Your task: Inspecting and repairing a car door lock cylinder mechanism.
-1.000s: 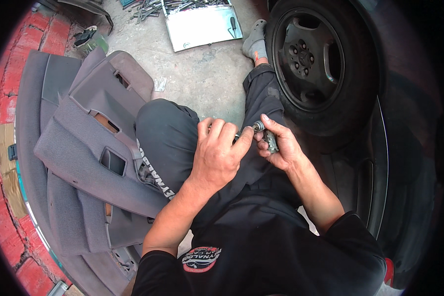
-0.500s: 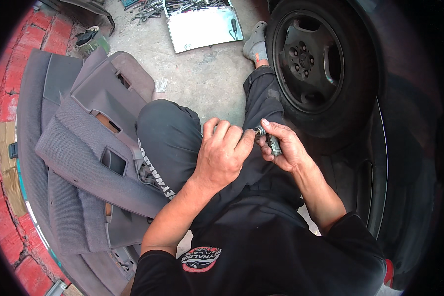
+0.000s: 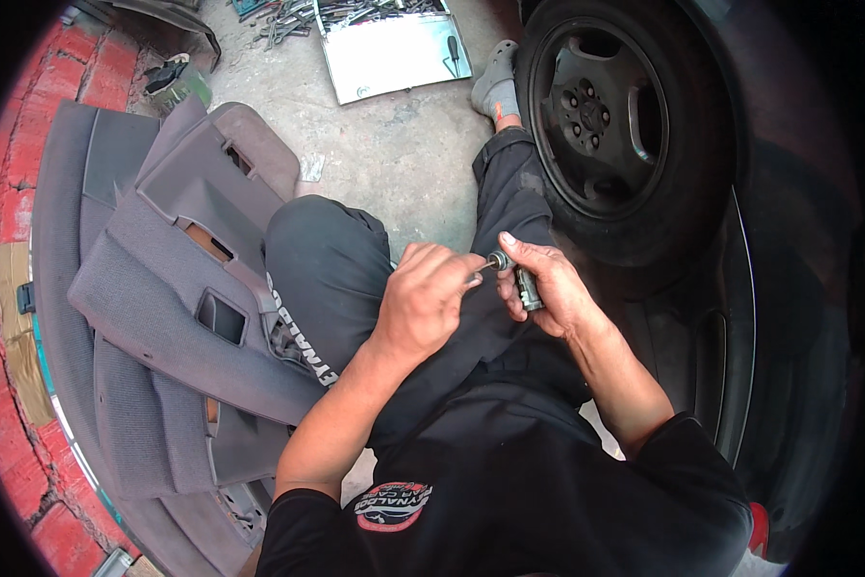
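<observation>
My right hand [image 3: 559, 288] is closed around a small dark metal part [image 3: 528, 288] that looks like a lock cylinder. Its round, ringed metal end [image 3: 498, 261] sticks out by my thumb. With fingers pinched together, my left hand [image 3: 420, 300] holds a thin metal rod [image 3: 485, 265], whose tip meets that round end. Whether the tip is inside it I cannot tell, and the rod's other end is hidden in my fingers. Both hands are over my lap, above my dark trousers [image 3: 327, 260].
Grey car door panels [image 3: 178, 260] lean in a stack at my left, by a red brick wall [image 3: 19, 212]. A car wheel [image 3: 606, 125] and dark car body stand close on my right. Ahead on the concrete floor [image 3: 394, 154] lies an open metal toolbox [image 3: 394, 67] with many tools.
My left hand has drawn back slightly to the left and turned, so more of the thin rod shows. My right hand has shifted slightly left with the metal part.
</observation>
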`<control>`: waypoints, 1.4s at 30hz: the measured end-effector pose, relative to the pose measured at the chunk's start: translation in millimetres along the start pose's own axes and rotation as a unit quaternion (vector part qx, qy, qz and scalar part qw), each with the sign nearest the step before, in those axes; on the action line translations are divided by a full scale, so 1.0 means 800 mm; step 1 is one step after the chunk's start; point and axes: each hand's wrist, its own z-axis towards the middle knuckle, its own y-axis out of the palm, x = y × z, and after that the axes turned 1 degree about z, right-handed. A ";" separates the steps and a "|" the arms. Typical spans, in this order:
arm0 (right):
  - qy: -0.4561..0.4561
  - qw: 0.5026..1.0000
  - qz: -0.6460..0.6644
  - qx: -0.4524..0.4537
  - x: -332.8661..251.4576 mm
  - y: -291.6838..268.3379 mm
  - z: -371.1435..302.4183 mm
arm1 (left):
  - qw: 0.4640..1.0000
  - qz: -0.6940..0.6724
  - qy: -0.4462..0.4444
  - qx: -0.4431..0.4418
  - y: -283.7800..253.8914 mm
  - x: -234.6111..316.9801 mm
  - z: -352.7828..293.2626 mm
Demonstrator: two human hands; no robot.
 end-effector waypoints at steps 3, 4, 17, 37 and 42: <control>-0.026 0.999 -0.044 -0.004 -0.007 0.004 -0.003 | 0.996 -0.062 -0.052 0.025 -0.002 0.004 -0.002; -0.043 0.997 -0.066 -0.009 -0.009 0.006 -0.005 | 0.995 -0.065 -0.060 0.033 -0.002 0.006 -0.004; -0.087 0.991 -0.089 -0.040 -0.016 0.005 -0.012 | 0.868 -0.301 -0.393 -0.041 -0.007 0.027 -0.013; -0.070 0.991 -0.116 -0.019 -0.015 -0.012 -0.001 | 0.998 0.053 0.020 0.015 0.001 0.011 -0.009; -0.066 0.996 -0.050 -0.016 -0.010 0.000 -0.004 | 0.993 0.105 0.052 0.000 0.002 0.009 -0.008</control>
